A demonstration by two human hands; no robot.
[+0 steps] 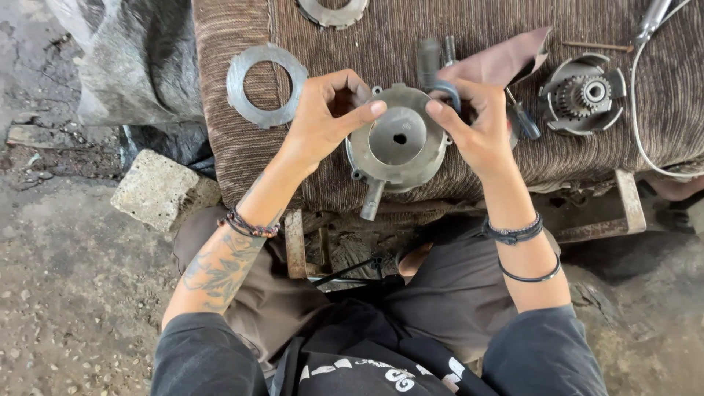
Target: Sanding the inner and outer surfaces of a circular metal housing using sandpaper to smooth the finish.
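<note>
A person seated at a low bench w/ a brown ribbed cloth (587,154) holds a round grey metal hub (400,139) in both hands, just above the cloth's near edge. Left hand (323,117) is closed on the hub's left rim, thumb across the face, fingers curled behind. Right hand (477,125) grips the right rim, index tip on the face; it also seems to pinch a scrap of brown sandpaper (502,59) that sticks up behind the fingers, though how it's held can't be told. A stub shaft (372,200) points down from the hub toward the lap.

On the cloth: a flat steel ring (267,86) well left of the hub, part of a second ring (334,12) at the top edge, a geared basket (583,95) to the right, a white cable (642,125) beside it. A concrete block (155,188) sits on the dirt floor at left.

Judgement: to work the face well, keep the hub steadied by the left hand, rim supported, not the shaft; keep fingertips off the centre hole; hold it low over the cloth so a slip lands soft.
</note>
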